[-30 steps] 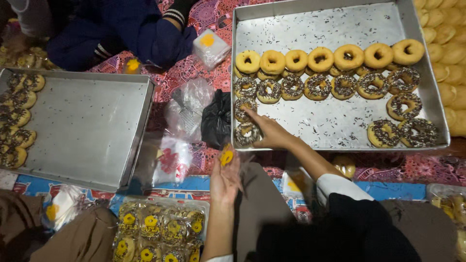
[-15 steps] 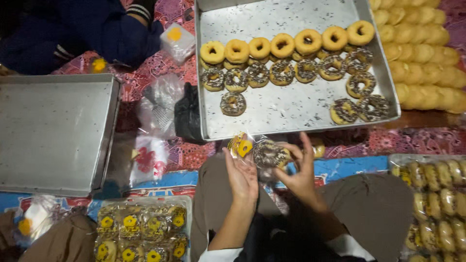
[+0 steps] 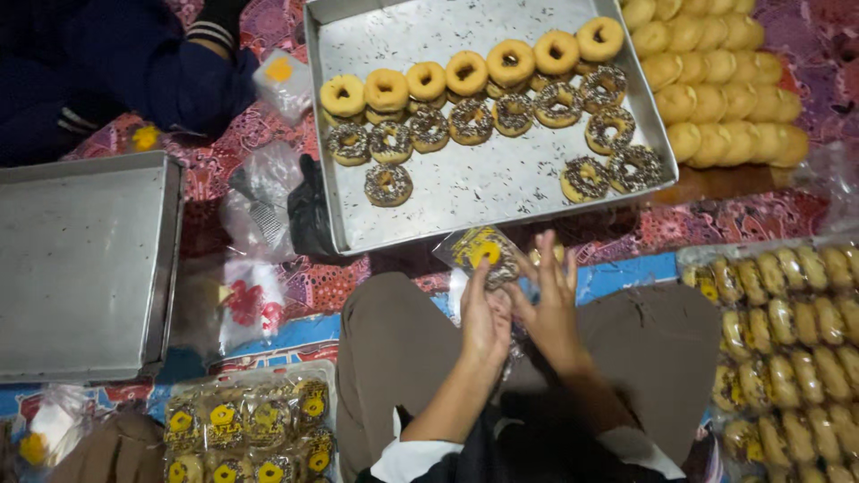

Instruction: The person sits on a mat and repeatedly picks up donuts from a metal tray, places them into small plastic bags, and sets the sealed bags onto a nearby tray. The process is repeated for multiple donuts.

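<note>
- The left hand (image 3: 483, 317) and the right hand (image 3: 550, 304) meet over the lap, both pinching a small clear bag (image 3: 483, 250) with a doughnut inside and a yellow round label on it.
- The left fingers clamp the bag's near-left edge; the right fingers are spread, with only their tips on its right side.
- The bag sits just near of the metal tray (image 3: 465, 192) of sprinkled doughnuts (image 3: 389, 183).
- To do this well, I judge both hands should grip the plastic only, not squeeze the doughnut, and keep the topping up.
- The bag lies tilted, label facing up, its long axis running near-left to far-right.
</note>
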